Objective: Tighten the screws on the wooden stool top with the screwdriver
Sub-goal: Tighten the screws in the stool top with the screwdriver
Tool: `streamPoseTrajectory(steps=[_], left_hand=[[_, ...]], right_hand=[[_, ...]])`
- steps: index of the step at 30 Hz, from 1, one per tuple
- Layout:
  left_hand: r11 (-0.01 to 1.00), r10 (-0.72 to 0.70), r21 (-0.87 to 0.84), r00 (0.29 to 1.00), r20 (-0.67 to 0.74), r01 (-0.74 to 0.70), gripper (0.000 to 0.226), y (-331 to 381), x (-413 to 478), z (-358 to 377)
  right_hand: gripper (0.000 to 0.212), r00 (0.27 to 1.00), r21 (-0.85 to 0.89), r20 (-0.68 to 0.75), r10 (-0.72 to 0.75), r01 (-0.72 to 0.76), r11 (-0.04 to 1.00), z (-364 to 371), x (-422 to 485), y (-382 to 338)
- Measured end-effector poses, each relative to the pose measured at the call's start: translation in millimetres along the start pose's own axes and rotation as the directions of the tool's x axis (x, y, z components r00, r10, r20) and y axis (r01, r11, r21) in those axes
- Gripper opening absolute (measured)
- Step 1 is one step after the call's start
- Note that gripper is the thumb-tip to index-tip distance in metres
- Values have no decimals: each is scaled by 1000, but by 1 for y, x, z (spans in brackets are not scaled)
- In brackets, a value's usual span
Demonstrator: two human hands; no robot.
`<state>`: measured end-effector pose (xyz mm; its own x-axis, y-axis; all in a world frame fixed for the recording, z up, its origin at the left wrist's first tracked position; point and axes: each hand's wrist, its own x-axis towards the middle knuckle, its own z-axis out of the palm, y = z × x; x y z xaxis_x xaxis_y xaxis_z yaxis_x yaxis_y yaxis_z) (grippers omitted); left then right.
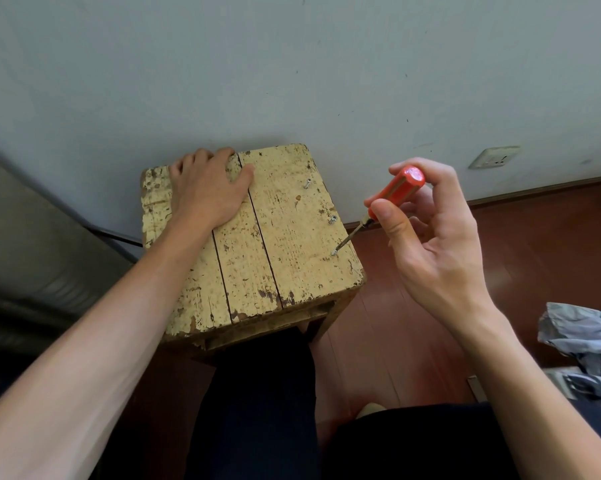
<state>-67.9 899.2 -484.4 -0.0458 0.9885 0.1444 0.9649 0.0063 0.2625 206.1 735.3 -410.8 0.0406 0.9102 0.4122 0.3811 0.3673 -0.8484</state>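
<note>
A wooden stool top (278, 244) with flaking yellow paint stands in front of me against the wall. Three screws stick up along its right edge: a far screw (307, 183), a middle screw (332, 220) and a near screw (334, 252). My right hand (427, 233) pinches the red handle of the screwdriver (394, 192). Its metal tip sits on the near screw, with the shaft tilted up to the right. My left hand (207, 188) lies flat on the far left part of the top, fingers over the back edge.
A grey wall (292, 81) rises right behind the stool, with a socket (493, 157) low on the right. Red-brown floor (534, 244) shows to the right. Crumpled grey-blue packaging (583, 344) lies at the right edge. A dark padded surface (32, 271) is on the left. My dark-trousered legs fill the bottom.
</note>
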Motion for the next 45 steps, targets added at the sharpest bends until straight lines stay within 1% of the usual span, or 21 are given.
streamPoseTrajectory(steps=[9, 11, 13, 15, 18, 22, 24, 31, 36, 38, 42, 45], left_hand=[[1000, -3, 3, 1000, 2, 3, 69, 1, 0, -1], [1000, -5, 4, 1000, 2, 5, 69, 1, 0, 0], [1000, -5, 6, 1000, 5, 5, 70, 1, 0, -1], [1000, -6, 4, 1000, 8, 6, 70, 1, 0, -2], [1000, -6, 4, 1000, 15, 6, 70, 2, -2, -5], [1000, -2, 4, 1000, 27, 2, 69, 4, -3, -8], [1000, -7, 4, 1000, 28, 6, 68, 4, -4, -8], [1000, -11, 17, 1000, 24, 10, 65, 6, -6, -10], [1000, -6, 23, 1000, 22, 6, 68, 5, -6, -7], [1000, -8, 24, 1000, 23, 7, 68, 6, -6, -8], [1000, -10, 20, 1000, 22, 9, 67, 7, -6, -9], [1000, -9, 16, 1000, 21, 9, 66, 6, -7, -8]], right_hand=[[32, 1000, -17, 15, -19, 19, 1000, 0, -1, 2], [38, 1000, -26, 18, -21, 21, 999, -1, -1, 1], [48, 1000, -40, 22, -17, 18, 999, -2, 0, -1], [51, 999, -95, 29, -39, 41, 995, -4, 2, -3], [46, 995, -155, 73, -70, 81, 985, -11, 7, -9], [35, 980, -190, 136, -144, 169, 967, -22, 19, -18], [31, 976, -206, 147, -160, 189, 960, -23, 25, -24], [26, 978, -212, 133, -161, 187, 959, -23, 24, -32], [20, 980, -256, 72, -184, 197, 946, -24, 18, -28], [25, 978, -266, 85, -193, 209, 941, -24, 16, -27], [40, 977, -221, 136, -166, 193, 956, -26, 10, -27], [41, 976, -199, 136, -172, 197, 960, -27, 8, -25]])
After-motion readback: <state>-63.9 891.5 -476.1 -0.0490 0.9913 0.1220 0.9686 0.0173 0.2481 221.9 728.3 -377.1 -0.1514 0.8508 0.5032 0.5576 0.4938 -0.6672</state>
